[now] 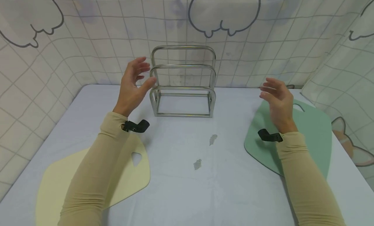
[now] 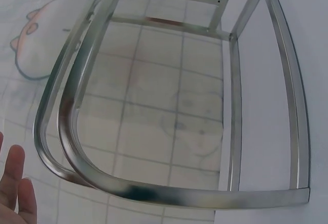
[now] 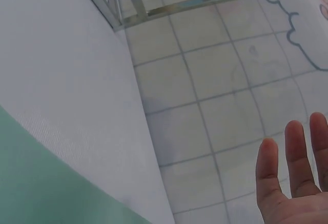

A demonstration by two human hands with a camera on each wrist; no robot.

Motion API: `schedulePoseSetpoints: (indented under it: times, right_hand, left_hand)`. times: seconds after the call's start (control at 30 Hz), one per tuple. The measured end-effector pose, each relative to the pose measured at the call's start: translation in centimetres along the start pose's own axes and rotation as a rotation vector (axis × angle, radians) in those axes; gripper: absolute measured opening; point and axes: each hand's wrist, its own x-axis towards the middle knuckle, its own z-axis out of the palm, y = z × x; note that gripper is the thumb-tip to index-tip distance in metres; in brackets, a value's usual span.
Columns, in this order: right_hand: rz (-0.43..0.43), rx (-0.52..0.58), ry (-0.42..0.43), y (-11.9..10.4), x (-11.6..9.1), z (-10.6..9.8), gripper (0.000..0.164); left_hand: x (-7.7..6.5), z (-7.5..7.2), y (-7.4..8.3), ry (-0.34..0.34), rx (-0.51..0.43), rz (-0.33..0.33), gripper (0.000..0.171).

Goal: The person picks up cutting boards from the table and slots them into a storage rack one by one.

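Observation:
A silver metal rack (image 1: 183, 115) with several rounded hoops stands upright at the back middle of the table. Just left of it my left hand (image 1: 132, 86) hovers with fingers loosely bent and thumb apart, holding nothing; whether the thumb tip touches the rack cannot be told. In the left wrist view the rack (image 2: 174, 196) fills most of the picture. Over a green cutting board (image 1: 315, 135) at the right, my right hand (image 1: 279, 102) is raised, its fingers relaxed around nothing. A cream cutting board (image 1: 125, 177) lies flat at the left, partly under my left forearm.
White cloth covers the table (image 1: 181, 196), which has two grey patches (image 1: 197, 164) near its middle. A grid-patterned curtain (image 1: 117, 34) with cartoon animals hangs behind and along both sides. Part of a dark object (image 1: 290, 86) shows behind the right hand.

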Motion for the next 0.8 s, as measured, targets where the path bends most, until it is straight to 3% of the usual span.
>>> schedulePoseSetpoints:
  times: [0.23, 0.8]
  right_hand:
    - [0.011, -0.041, 0.008, -0.1, -0.3, -1.2, 0.04]
    - [0.036, -0.241, 0.016, 0.4, -0.8, -3.6, 0.042]
  left_hand:
    - [0.1, 0.9, 1.3, -0.004, -0.05, 0.044, 0.062]
    - [-0.2, 3.4, 3.1, -0.111, -0.089, 0.13, 0.064]
